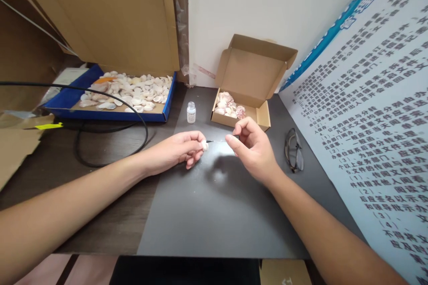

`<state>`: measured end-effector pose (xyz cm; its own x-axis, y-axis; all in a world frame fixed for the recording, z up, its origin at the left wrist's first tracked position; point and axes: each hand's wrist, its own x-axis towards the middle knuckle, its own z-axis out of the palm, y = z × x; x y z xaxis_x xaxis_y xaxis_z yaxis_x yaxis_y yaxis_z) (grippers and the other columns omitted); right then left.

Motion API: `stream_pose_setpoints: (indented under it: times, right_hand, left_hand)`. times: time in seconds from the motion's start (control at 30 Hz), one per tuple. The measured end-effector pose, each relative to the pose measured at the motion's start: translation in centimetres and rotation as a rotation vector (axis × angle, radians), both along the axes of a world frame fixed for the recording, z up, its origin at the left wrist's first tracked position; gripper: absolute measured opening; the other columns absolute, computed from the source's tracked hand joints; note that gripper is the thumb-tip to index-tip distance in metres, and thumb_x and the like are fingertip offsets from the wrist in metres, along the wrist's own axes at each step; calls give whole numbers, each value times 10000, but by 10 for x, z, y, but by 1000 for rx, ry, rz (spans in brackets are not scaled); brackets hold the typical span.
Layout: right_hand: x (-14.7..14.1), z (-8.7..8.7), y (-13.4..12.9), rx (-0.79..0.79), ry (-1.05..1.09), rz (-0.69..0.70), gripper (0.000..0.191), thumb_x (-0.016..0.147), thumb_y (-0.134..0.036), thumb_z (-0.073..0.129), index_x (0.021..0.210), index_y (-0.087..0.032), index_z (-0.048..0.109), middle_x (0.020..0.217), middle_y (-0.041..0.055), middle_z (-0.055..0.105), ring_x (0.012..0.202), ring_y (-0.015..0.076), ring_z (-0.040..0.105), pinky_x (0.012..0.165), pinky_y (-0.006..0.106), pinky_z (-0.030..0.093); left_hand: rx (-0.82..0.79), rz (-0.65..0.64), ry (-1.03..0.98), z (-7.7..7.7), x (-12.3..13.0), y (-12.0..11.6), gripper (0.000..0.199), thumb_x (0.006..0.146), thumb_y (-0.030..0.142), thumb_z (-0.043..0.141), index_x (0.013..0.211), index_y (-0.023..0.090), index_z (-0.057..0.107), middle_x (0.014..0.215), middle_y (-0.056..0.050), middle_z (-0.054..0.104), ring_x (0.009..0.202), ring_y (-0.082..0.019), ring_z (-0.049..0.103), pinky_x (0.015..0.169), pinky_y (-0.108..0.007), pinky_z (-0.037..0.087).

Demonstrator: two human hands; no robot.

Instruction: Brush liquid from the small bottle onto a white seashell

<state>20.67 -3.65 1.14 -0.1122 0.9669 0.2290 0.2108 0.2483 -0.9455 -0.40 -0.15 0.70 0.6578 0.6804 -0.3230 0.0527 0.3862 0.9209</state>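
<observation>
My left hand (pixel 179 149) is closed in a pinch on a small white shell (pixel 205 145) above the grey mat. In my right hand (pixel 256 151), the thumb and fingers grip the dark cap end of a thin-stemmed brush (pixel 211 141). The dark brush tip points left, at the shell's edge; I cannot tell whether they touch. Behind the hands stands a small clear bottle (pixel 191 112) with a pale label, upright and with no cap on it. Most of the brush's cap is hidden by my fingers.
A blue-sided box (pixel 140 116) of white shells is at the back left, near a black cable (pixel 146 131). Further right, an open cardboard box (pixel 230 120) holds reddish-white shells. Glasses (pixel 293 150) lie by the printed board (pixel 377 98). A grey mat (pixel 200 218) covers part of the table.
</observation>
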Motion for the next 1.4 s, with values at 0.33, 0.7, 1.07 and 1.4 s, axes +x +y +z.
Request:
stream_pose_setpoints:
  times: [0.33,0.7,1.07,1.4]
  right_hand:
    - [0,0,2,-25,-35,-2,274,846,-349,646,800,-235,400,664,-73,367,552,91,352,526,259,311]
    - [-1,1,2,-16,-87,-22,279,831,-326,653,775,-232,397,638,-77,373,547,90,331,528,255,295]
    - [-2,1,1,-84,-51,39,292,840,-373,644,779,-236,394,631,-74,388,538,92,353,520,251,310]
    - [1,3,2,-36,-83,16,283,845,-356,644,781,-236,396,632,-76,389,535,92,360,524,255,313]
  left_hand:
    - [19,-7,11,0,0,0,183,839,324,639,856,175,534,643,37,526,532,-82,443,537,-223,351]
    - [38,-17,6,-1,0,-1,177,847,324,635,863,174,543,643,37,525,536,-84,447,538,-224,356]
    - [34,-10,5,-1,-1,-1,166,847,319,633,860,180,543,642,34,527,534,-93,452,538,-229,359]
    - [24,-15,2,-1,0,0,158,862,305,622,871,174,535,642,40,528,543,-79,453,539,-213,366]
